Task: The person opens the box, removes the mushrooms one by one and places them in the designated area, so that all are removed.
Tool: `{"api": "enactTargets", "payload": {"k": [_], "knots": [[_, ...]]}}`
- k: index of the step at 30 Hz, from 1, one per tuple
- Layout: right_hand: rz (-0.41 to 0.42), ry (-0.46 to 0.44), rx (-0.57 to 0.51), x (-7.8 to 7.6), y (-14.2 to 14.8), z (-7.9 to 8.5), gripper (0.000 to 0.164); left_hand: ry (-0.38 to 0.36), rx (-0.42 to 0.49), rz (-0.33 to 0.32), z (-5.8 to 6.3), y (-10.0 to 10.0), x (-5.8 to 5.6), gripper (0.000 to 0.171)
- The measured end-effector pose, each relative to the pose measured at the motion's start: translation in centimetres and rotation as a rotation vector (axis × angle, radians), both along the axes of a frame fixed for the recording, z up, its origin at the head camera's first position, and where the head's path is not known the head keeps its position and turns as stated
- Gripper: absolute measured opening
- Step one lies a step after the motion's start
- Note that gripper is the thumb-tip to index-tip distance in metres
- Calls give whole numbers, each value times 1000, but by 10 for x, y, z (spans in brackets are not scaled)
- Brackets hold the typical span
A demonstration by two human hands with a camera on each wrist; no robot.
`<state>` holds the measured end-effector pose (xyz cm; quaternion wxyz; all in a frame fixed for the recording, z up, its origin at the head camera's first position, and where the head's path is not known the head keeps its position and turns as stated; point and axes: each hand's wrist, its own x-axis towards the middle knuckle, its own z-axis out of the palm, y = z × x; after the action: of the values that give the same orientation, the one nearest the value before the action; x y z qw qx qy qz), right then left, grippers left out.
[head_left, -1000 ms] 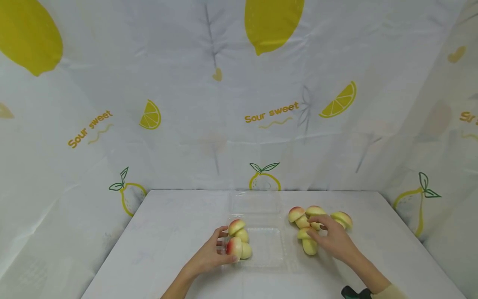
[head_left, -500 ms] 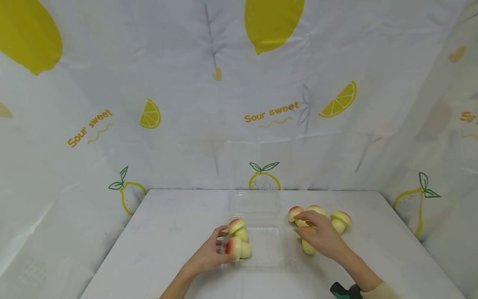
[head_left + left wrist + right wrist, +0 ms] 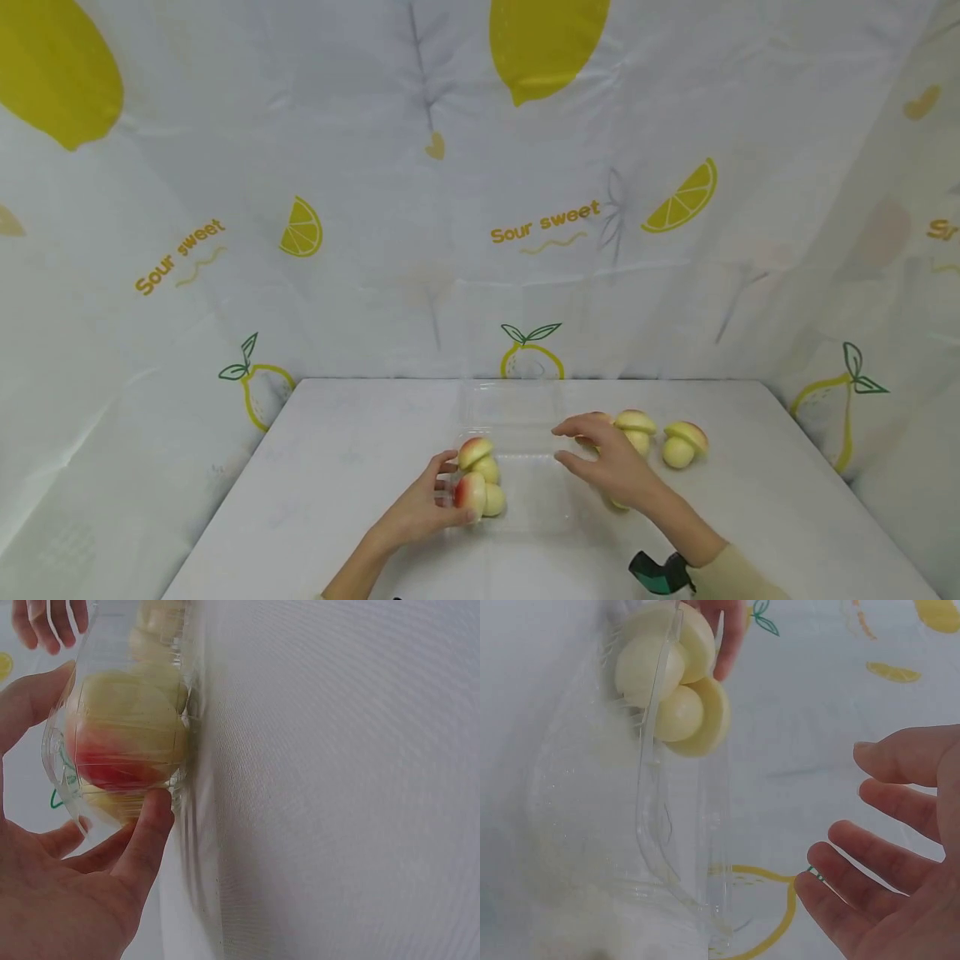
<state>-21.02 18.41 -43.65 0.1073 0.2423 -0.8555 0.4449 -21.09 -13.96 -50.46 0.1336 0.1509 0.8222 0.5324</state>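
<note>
A clear plastic clamshell box [image 3: 536, 500] lies open on the table, its lid [image 3: 510, 406] folded back. Inside its left side sit two mushroom-shaped pieces, pale yellow with red-tinged caps: a rear mushroom [image 3: 476, 457] and a front mushroom [image 3: 472, 496]. My left hand [image 3: 416, 510] grips the box's left wall, thumb at the rim and fingers against the side, as the left wrist view shows. My right hand [image 3: 618, 468] hovers at the box's right edge, fingers spread. In the right wrist view this hand [image 3: 892, 855] holds nothing.
Right of the box lie several more mushrooms, among them a rear mushroom [image 3: 635, 423] and a far-right mushroom [image 3: 684, 442]. Two are partly hidden by my right hand. A lemon-print cloth [image 3: 390, 317] hangs behind the white table [image 3: 337, 450].
My right hand has moved left from over the loose mushrooms to the box's right edge, with nothing in it. My left hand and the mushrooms stay put.
</note>
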Motion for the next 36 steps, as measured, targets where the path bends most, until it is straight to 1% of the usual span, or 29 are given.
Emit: {"api": "enactTargets", "payload": {"k": [3,9,12,14,17,24,29,36], "knots": [[48,-6,10,-3,-7,-1,24,4,4,-1,2,0,1,92],[125,-58,16,-8,-19,-5,24,3,22,-4,2,0,2,92],[149,-49,24,-10,-25,-7,24,-3,25,-3,2,1,2,92],[171,-27,29,-12,-30,-10,24,-6,24,0,2,1,2,92],[200,-24,41,-13,-38,-13,24,-9,21,4,2,1,2,92],[267,-96,49,-16,-55,-20,25,-15,19,7,5,1,4,92],[311,-156,37,-19,-65,-25,28,-9,17,6,5,1,3,92],[345,-178,43,-24,-74,-34,29,-4,7,0,1,-1,-1,92]]}}
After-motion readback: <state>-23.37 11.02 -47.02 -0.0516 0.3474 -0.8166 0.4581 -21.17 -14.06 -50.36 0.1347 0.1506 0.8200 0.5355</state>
